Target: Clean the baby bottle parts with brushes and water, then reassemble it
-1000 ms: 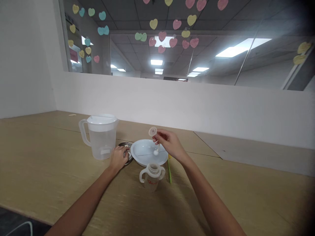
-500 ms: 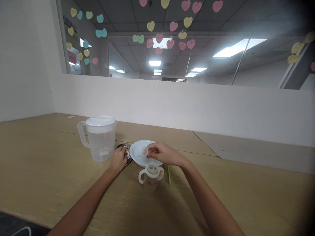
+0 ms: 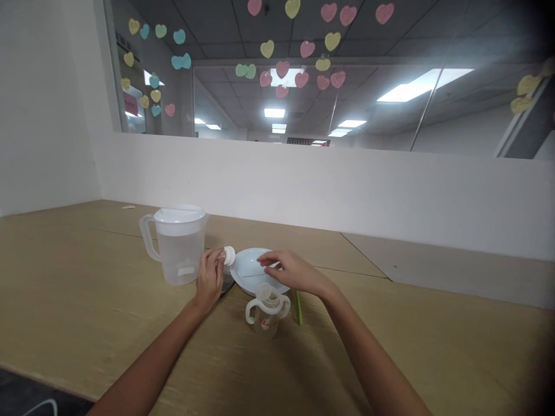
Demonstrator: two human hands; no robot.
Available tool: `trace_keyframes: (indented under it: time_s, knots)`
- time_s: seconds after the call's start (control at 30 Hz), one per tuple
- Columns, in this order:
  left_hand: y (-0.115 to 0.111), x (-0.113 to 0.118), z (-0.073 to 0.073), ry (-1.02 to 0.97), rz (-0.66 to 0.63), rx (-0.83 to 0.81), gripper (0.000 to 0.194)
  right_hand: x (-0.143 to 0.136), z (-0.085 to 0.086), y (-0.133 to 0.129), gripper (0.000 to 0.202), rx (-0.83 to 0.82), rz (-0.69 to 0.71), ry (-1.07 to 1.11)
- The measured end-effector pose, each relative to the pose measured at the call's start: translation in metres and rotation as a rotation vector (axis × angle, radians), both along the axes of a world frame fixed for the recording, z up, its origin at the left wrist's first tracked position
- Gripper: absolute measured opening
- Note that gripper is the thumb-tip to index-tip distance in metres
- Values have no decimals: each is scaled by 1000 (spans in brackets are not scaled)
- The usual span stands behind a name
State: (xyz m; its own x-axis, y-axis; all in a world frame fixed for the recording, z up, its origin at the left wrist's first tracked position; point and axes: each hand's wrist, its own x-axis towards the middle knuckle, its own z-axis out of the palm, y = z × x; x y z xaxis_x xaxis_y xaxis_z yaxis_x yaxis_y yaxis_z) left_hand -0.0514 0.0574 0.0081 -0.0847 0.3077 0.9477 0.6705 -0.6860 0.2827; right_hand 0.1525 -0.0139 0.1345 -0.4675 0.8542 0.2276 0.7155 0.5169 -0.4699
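Note:
My left hand is closed on a white bottle cap, lifted above a metal dish that it partly hides. My right hand hovers over the light-blue plate, its thumb and fingers apart and nothing visible between them. In front of the plate stands a translucent two-handled baby bottle. A small clear round cover shows at the bottle's mouth, looking tilted; whether it rests on the rim I cannot tell.
Left of the plate stands a clear pitcher with a white lid. A green stick-like utensil lies right of the bottle. Behind the wooden table rises a white wall with a window above.
My left hand has raised the white bottle cap from the metal dish. The clear cover has left my right hand and is now at the bottle's mouth; the right fingers have parted.

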Motion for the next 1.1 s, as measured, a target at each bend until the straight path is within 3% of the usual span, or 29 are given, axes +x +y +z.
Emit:
trace_keyframes:
  time_s: [0.13,0.23,0.43,0.57,0.77,0.93,1.1]
  knots:
    - [-19,18,-1,154,-180,160,25,-14,-13,0,65,114,96,45]
    - [-28,30,1,113,-340,160,27,-23,-17,-1,56,154,146,-27]
    - [-23,29,14,-222,-588,-54,12,-27,-10,-7,51,197,108,7]
    - [-22,19,23,-109,-548,-92,7,-26,-6,-11,53,192,110,-22]
    - [-15,8,28,124,-445,47,14,-29,-12,-9,52,220,119,-91]
    - [-14,8,25,190,-399,23,13,-33,-16,-8,52,219,22,-112]
    - [-25,13,25,163,-335,211,16,-38,-12,-10,46,235,-107,-70]
